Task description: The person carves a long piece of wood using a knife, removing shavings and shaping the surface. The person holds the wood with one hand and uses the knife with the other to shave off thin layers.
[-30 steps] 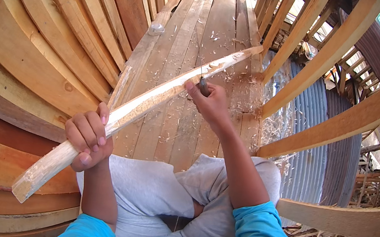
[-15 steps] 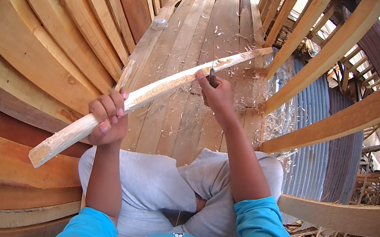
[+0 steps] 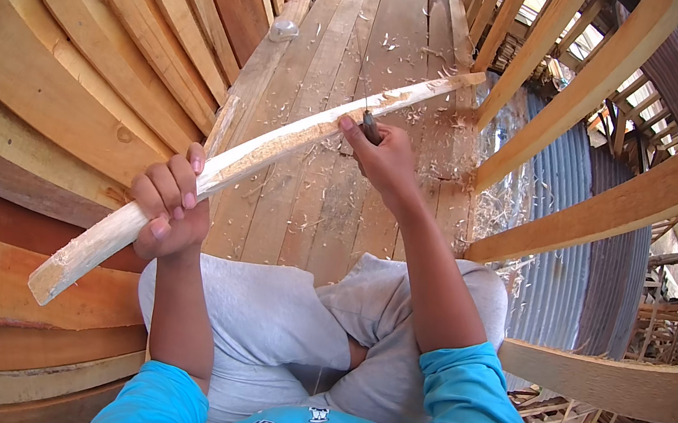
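Note:
A long pale wooden stick point(image 3: 279, 143), whittled and rough along its faces, slants from the lower left up to the far right in front of me. My left hand point(image 3: 172, 202) is wrapped round it near its lower left end. In my right hand point(image 3: 380, 151) is a knife point(image 3: 370, 125) with a dark handle. Its thin blade points away from me and lies against the stick, where a curled shaving shows. The thumb of that hand rests at the stick's near edge.
Wood shavings litter the plank floor point(image 3: 335, 76). Upright boards point(image 3: 86, 62) line the left side, and wooden rails point(image 3: 580, 108) the right, with corrugated metal sheets point(image 3: 560, 257) beyond. A small clear plastic item point(image 3: 283, 30) lies by the left boards. My crossed legs point(image 3: 269, 307) are below.
The stick and my left hand have shifted left and slightly nearer me. My right hand with the knife has moved a little to the left and away along the stick.

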Tool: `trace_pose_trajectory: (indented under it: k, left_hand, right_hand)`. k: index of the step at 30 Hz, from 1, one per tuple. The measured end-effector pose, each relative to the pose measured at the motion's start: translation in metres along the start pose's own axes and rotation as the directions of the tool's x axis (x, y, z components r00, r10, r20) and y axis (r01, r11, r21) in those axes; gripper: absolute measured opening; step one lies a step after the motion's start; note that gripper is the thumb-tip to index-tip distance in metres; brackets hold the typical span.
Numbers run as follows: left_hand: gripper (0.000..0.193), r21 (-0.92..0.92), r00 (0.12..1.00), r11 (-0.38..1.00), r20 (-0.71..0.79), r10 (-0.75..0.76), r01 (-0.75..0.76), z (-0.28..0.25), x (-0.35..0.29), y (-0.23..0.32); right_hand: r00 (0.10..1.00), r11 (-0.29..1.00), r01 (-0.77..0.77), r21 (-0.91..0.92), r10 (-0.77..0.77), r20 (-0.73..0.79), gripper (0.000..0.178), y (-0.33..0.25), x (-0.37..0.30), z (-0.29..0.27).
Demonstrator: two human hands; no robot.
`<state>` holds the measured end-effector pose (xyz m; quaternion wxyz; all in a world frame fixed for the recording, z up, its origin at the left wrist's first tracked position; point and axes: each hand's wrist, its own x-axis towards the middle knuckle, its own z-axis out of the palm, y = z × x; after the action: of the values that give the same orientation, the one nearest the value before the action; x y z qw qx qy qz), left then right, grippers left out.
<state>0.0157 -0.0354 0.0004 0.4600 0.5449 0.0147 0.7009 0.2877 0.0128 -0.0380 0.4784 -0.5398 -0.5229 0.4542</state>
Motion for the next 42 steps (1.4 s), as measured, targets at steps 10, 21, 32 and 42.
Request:
trace_pose_trajectory:
  k: [10, 21, 32, 42]
  left_hand:
    - [0.027, 0.046, 1.0, 0.999, 0.015, 0.023, -0.024, -0.001, -0.002, -0.012]
    - [0.024, 0.067, 0.998, 0.998, 0.062, 0.008, -0.012, -0.012, -0.008, -0.023]
    - [0.023, 0.043, 1.0, 0.999, 0.026, -0.005, 0.004, -0.019, -0.011, -0.025]
    - [0.024, 0.015, 0.996, 0.999, -0.074, -0.049, 0.05, -0.026, -0.01, -0.026]
  right_hand:
    - [1.0, 0.993, -0.03, 0.113, 0.029, 0.012, 0.045, 0.012, 0.012, -0.001]
    - [0.998, 1.0, -0.01, -0.021, 0.009, -0.057, 0.045, 0.013, 0.007, -0.005]
    - [0.972, 0.94, 0.234, -0.249, -0.227, 0.056, 0.02, -0.002, -0.017, 0.008]
    - [0.957, 0.893, 0.29, -0.343, -0.257, 0.138, 0.024, -0.001, -0.019, 0.011]
